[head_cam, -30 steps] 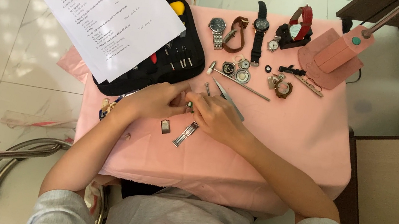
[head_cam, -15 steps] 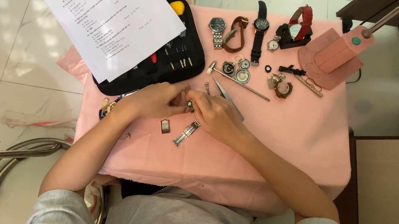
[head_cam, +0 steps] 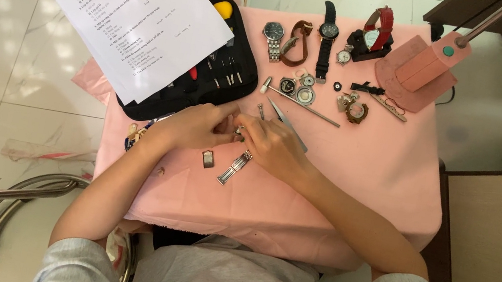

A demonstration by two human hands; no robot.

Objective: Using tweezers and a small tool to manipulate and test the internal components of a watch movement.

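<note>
My left hand (head_cam: 198, 126) and my right hand (head_cam: 274, 148) meet over the middle of a pink-covered table (head_cam: 362, 174). Together their fingertips pinch a small metal watch part (head_cam: 239, 132); what exactly it is stays hidden by the fingers. A silver metal watch band (head_cam: 234, 167) trails from the hands toward me on the cloth. A small rectangular metal piece (head_cam: 208, 159) lies just left of the band. Tweezers (head_cam: 287, 124) lie beside my right hand.
A black tool case (head_cam: 221, 77) sits at the back left under a large printed sheet (head_cam: 130, 6). Several watches (head_cam: 328, 34) line the far edge. A pink lamp base (head_cam: 415, 70) stands back right. A metal stool ring (head_cam: 11, 216) is at the lower left.
</note>
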